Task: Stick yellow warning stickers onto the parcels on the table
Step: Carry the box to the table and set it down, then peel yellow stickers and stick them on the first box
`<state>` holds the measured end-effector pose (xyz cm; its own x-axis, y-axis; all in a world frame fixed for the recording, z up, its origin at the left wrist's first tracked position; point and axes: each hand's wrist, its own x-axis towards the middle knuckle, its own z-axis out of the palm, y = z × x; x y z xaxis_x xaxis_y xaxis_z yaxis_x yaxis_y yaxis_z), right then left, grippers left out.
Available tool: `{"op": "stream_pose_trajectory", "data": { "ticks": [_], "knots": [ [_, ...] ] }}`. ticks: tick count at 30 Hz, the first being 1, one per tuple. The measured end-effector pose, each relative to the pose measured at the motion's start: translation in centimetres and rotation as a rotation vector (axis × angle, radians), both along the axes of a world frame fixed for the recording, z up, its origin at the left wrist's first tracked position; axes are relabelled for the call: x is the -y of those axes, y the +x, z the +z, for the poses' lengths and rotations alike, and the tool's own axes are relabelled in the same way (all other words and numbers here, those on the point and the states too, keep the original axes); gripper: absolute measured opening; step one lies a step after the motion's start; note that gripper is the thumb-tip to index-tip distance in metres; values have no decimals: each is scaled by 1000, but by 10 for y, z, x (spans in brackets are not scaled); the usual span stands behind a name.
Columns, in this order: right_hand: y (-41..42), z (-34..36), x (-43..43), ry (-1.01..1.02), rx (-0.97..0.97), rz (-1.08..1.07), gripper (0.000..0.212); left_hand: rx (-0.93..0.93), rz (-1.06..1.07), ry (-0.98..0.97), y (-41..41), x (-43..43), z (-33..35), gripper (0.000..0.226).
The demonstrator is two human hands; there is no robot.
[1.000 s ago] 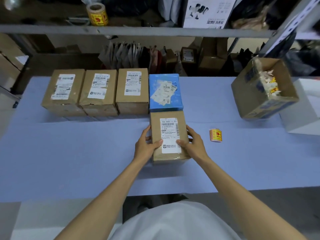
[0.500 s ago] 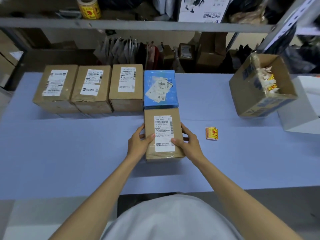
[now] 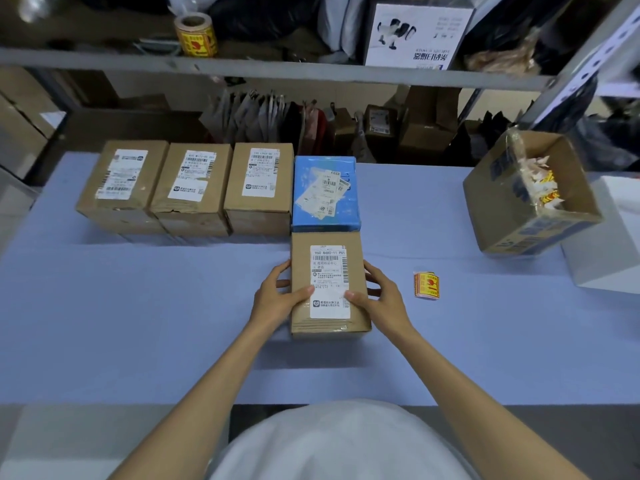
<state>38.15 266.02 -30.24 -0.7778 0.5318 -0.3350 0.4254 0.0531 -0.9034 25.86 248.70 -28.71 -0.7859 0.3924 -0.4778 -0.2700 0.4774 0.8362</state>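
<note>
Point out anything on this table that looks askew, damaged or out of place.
The open carton at the right sits tilted, apparently leaning on the white box, paper scraps inside. The labels on the blue parcel overlap crookedly. The brown parcel gripped by the left hand and right hand looks square.

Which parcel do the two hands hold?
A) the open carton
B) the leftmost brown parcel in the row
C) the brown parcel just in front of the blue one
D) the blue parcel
C: left hand and right hand grip the brown parcel in front of the blue parcel.
</note>
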Motion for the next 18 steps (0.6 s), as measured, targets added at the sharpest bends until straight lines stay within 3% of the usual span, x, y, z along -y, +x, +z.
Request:
{"op": "stream_pose_trajectory", "data": {
  "ticks": [5,9,13,18],
  "knots": [
    [5,-8,-30,152,122,-194,32,-63,53,-14,-7,-9,-3,66],
    [23,-23,-65,540,453,-219,37,-86,26,19,-13,-16,2,57],
    [31,-39,-80,673,681,-51,41,-45,19,37,-18,-17,1,54],
    [33,-56,-73,817,541,119,31,-20,19,49,-20,-18,1,55]
  ]
}}
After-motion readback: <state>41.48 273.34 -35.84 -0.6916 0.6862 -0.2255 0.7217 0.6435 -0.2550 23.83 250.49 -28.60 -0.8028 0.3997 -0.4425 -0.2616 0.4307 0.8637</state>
